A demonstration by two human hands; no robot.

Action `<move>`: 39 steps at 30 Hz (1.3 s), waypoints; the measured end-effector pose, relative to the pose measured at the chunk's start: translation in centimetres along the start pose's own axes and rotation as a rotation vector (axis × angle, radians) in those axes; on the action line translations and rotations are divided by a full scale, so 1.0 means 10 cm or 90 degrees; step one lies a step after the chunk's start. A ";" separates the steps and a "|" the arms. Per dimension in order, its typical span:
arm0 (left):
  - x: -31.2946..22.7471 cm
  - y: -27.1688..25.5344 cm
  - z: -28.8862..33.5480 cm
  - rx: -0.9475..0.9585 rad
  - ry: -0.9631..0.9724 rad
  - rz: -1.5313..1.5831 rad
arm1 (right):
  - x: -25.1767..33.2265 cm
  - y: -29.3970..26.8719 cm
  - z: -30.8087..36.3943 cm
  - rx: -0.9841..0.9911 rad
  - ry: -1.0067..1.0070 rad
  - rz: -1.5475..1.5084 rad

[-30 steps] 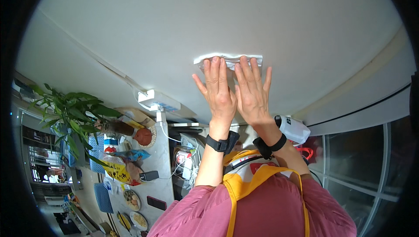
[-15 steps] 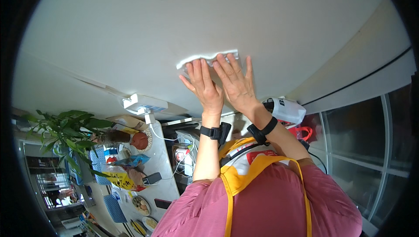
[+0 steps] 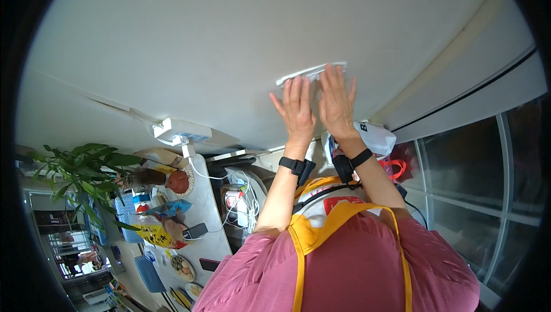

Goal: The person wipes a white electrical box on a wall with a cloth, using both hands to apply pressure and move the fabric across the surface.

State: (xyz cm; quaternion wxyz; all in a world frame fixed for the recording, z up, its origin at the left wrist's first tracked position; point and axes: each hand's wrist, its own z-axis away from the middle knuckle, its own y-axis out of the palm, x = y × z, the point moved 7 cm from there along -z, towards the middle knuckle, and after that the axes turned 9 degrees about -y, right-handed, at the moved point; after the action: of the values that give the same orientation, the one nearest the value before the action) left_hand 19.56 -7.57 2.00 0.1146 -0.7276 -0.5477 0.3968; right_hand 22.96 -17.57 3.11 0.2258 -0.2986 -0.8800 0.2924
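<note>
A thin white cloth [image 3: 304, 73], folded or bunched into a strip, lies against the pale wall [image 3: 229, 30] in front of me. My left hand [image 3: 298, 112] is stretched out with its fingers flat over the lower edge of the cloth's left part. Beside it, my right hand [image 3: 337, 108] spreads its fingers over the cloth's right part, thumb apart. Neither hand wraps round the cloth; the palms and fingers partly hide it. Black straps sit on both wrists.
To the left, a white power adapter [image 3: 182, 131] with plugs and cables sticks out from the wall. Below it stands a table [image 3: 206, 208] with bags, dishes and a phone [image 3: 209, 264]. A leafy plant [image 3: 92, 168] is further left. A white bag [image 3: 376, 137] and windows are at right.
Both hands and the white cloth have moved to the right along the wall. The cloth now looks straighter and more slanted, and the hands stand slightly further apart.
</note>
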 end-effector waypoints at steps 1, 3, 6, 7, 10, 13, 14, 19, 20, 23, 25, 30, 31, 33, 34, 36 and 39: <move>-0.06 -0.05 -0.09 0.000 -0.002 -0.002 | -0.03 -0.10 -0.07 -0.043 0.023 -0.005; -0.25 -0.11 -0.23 0.039 0.043 0.021 | -0.03 -0.23 -0.23 -0.075 0.032 -0.015; -0.24 -0.10 -0.25 0.015 0.048 0.018 | 0.01 -0.26 -0.29 -0.110 0.033 -0.026; -0.21 -0.07 -0.19 0.008 0.048 0.021 | 0.02 -0.26 -0.26 -0.105 0.027 -0.029; -0.06 0.09 0.03 0.108 0.030 -0.075 | -0.01 -0.12 -0.10 -0.053 0.007 0.004; -0.04 0.04 -0.04 0.062 0.034 -0.012 | 0.01 -0.11 -0.10 -0.044 0.003 -0.046; -0.13 -0.03 -0.14 0.036 0.036 0.016 | 0.03 -0.14 -0.14 -0.045 0.013 -0.058; -0.44 -0.23 -0.55 -0.012 0.078 -0.001 | 0.02 -0.42 -0.48 -0.095 0.000 -0.048; -0.45 -0.24 -0.57 -0.028 0.073 -0.009 | 0.02 -0.44 -0.50 -0.108 -0.001 -0.047; -0.39 -0.13 -0.47 -0.022 0.087 -0.012 | -0.05 -0.30 -0.33 -0.118 0.015 -0.034; -0.31 -0.01 -0.30 0.000 0.107 -0.004 | -0.14 -0.20 -0.15 -0.115 0.033 -0.020; -0.34 0.04 -0.28 0.020 0.066 -0.032 | -0.13 -0.22 -0.12 -0.086 0.073 -0.048; -0.35 0.07 -0.30 0.025 0.070 -0.027 | -0.14 -0.27 -0.15 -0.121 0.072 -0.083; -0.37 0.09 -0.33 -0.004 0.077 -0.026 | -0.22 -0.29 -0.14 -0.115 0.067 -0.062; -0.39 0.13 -0.30 0.009 0.098 -0.016 | -0.27 -0.26 -0.10 -0.102 0.065 -0.048; -0.34 0.28 -0.15 0.072 0.106 -0.046 | -0.35 -0.17 0.02 -0.096 0.062 -0.030; -0.29 0.45 0.07 0.146 0.119 -0.085 | -0.44 -0.07 0.21 -0.079 0.107 -0.033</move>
State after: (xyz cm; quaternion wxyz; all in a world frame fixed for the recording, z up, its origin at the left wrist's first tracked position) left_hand 22.04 -11.99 0.11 0.2738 -0.7054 -0.5329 0.3788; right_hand 24.68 -21.73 1.05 0.2878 -0.3126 -0.8816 0.2055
